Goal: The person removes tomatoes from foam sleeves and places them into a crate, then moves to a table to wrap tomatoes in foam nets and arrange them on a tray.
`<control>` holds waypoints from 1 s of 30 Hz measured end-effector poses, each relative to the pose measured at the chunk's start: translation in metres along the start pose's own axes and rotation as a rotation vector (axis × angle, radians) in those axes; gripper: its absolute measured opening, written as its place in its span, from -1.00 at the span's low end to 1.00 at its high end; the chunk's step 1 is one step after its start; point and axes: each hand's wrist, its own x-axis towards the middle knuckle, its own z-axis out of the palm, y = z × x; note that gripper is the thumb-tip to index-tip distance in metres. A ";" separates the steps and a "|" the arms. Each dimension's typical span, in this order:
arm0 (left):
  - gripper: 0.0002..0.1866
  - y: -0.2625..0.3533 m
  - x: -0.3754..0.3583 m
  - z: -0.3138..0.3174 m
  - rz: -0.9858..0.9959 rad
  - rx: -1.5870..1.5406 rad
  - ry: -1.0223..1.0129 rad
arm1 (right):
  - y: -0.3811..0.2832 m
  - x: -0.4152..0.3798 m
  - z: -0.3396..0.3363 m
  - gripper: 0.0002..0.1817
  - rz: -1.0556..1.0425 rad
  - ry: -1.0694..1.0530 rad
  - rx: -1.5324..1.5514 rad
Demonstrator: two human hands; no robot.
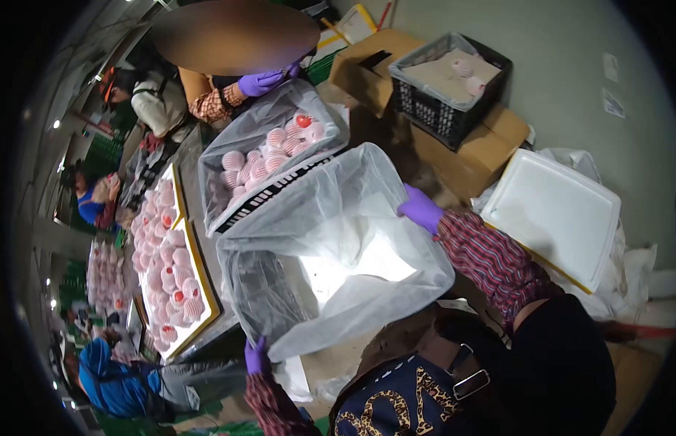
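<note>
left hand [256, 357] pinching crinkly clear bag [331, 240] rim | right hand [421, 209] gripping far rim | bag billowed open | beyond: netted round fruit [269, 158] in lined crate

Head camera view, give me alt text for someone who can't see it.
Two purple-gloved hands, left hand and right hand, hold open a clear plastic bag lining a box. Beyond it, another person's gloved hand grips a second bag of net-wrapped fruit.

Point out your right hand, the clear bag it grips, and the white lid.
right hand [421, 209], head view, back of the purple glove
clear bag [331, 211], head view, near wall of the plastic
white lid [552, 214], head view, middle of its flat top
</note>
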 end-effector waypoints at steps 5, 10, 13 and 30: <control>-0.48 -0.022 -0.063 0.024 -0.012 -0.096 -0.065 | -0.012 -0.089 -0.044 -0.36 0.113 0.045 -0.123; -0.40 -0.011 -0.097 0.050 -0.147 -0.405 -0.170 | 0.013 -0.163 -0.078 -0.29 0.113 0.246 -0.126; -0.35 -0.004 -0.093 0.072 -0.094 -0.369 -0.310 | 0.047 -0.206 -0.127 -0.26 0.123 0.439 -0.235; -0.29 0.146 -0.090 0.419 0.053 -0.498 -1.062 | -0.050 -0.431 -0.428 -0.45 -0.198 1.055 0.200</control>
